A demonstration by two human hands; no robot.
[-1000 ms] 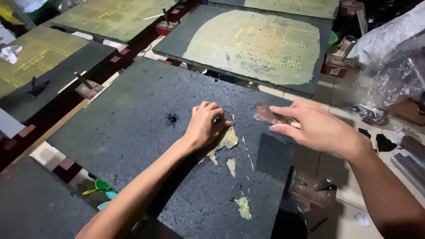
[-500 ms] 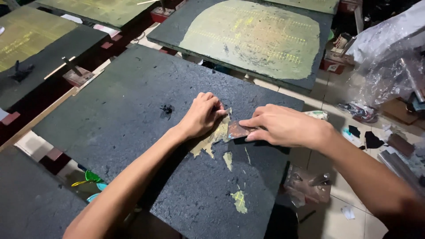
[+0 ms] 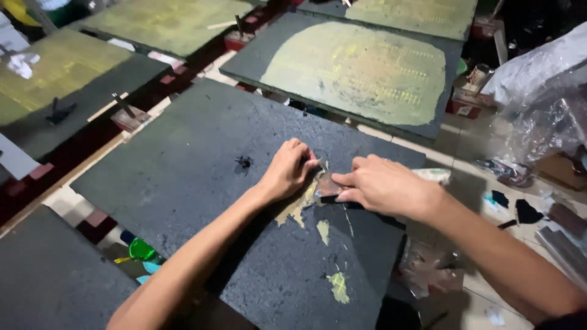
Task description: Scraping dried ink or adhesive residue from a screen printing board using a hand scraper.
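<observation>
A dark rough slab (image 3: 183,165) lies in front of me, with yellowish worn patches (image 3: 323,231) near its right side. My left hand (image 3: 286,172) rests curled on the slab, fingertips at a small brownish translucent piece (image 3: 327,185). My right hand (image 3: 382,184) presses on that same piece from the right, fingers flat and together. The two hands nearly touch over it. A small black blot (image 3: 244,162) marks the slab just left of my left hand.
More slabs surround this one: a large one with a wide yellow-green stain (image 3: 361,67) beyond, others at upper left (image 3: 165,24) and far left (image 3: 43,91). Crumpled clear plastic (image 3: 544,110) sits at right. Green and blue bits (image 3: 142,252) lie below the slab's left edge.
My right hand came down from above the slab onto the small piece beside my left hand. The left hand stayed roughly in place.
</observation>
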